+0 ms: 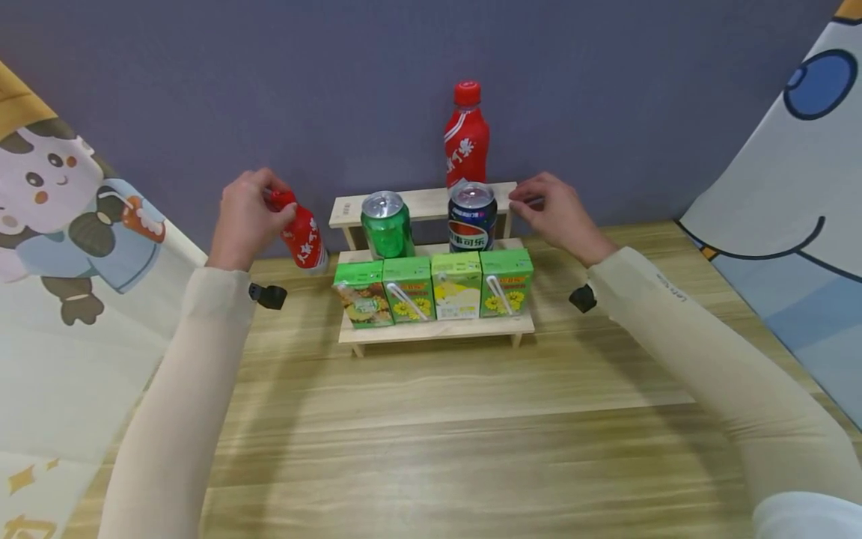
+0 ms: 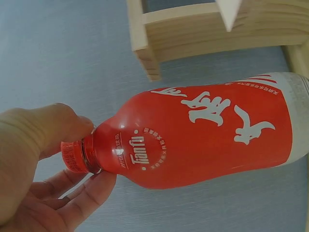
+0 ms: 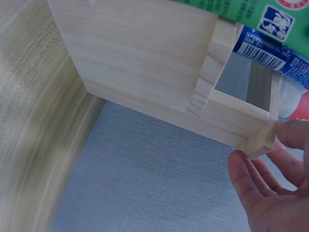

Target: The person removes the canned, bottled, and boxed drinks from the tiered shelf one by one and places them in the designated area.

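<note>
My left hand (image 1: 245, 217) grips a red Tianfu cola bottle (image 2: 203, 135) by its neck, just below the cap, with thumb and fingers around it. The bottle leans, left of a tiered wooden rack (image 1: 438, 329); whether its base touches the table I cannot tell. At the rack's top right end, my right hand (image 1: 555, 213) pinches the tip of the upper shelf (image 3: 263, 140) between thumb and fingers. A second red bottle (image 1: 467, 146) stands upright on that shelf. One step lower are a green can (image 1: 387, 228) and a dark blue cola can (image 1: 471, 221).
Several green and yellow drink cartons (image 1: 411, 292) fill the rack's front step in a row. Behind the rack rises a grey-blue wall panel (image 1: 303, 90). Cartoon-printed panels (image 1: 67, 359) flank both sides of the wood-grain table (image 1: 444, 434).
</note>
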Tool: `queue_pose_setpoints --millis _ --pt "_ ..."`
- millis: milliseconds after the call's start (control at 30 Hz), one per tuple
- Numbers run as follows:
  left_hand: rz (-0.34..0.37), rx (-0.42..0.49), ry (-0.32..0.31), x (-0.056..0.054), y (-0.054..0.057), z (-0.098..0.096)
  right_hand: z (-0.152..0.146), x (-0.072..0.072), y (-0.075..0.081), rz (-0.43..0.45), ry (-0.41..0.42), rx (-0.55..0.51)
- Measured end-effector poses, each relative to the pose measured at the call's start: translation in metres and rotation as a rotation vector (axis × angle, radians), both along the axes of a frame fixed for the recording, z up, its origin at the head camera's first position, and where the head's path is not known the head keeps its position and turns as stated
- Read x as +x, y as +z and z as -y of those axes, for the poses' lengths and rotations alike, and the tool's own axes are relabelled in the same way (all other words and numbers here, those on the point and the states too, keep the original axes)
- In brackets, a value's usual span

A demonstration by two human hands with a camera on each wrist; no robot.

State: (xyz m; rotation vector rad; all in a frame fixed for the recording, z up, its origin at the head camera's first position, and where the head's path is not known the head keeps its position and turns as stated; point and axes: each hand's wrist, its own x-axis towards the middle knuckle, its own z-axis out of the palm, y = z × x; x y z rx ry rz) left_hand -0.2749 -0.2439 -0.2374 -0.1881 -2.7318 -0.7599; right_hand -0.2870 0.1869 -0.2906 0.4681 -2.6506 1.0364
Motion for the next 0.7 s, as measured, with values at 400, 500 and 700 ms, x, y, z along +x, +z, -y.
queue_pose_setpoints --millis 400,500,700 --pt "0.048 -0.024 -0.046 -0.007 -0.021 0.003 -0.001 -0.001 -0.001 -0.012 0.023 -0.012" --pt "0.054 -0.026 -0.052 -0.007 -0.027 0.003 -0.001 -0.001 0.000 -0.010 0.033 -0.014" --pt "0.054 -0.030 -0.061 -0.010 -0.034 0.002 -0.002 -0.002 -0.002 -0.009 0.031 -0.010"
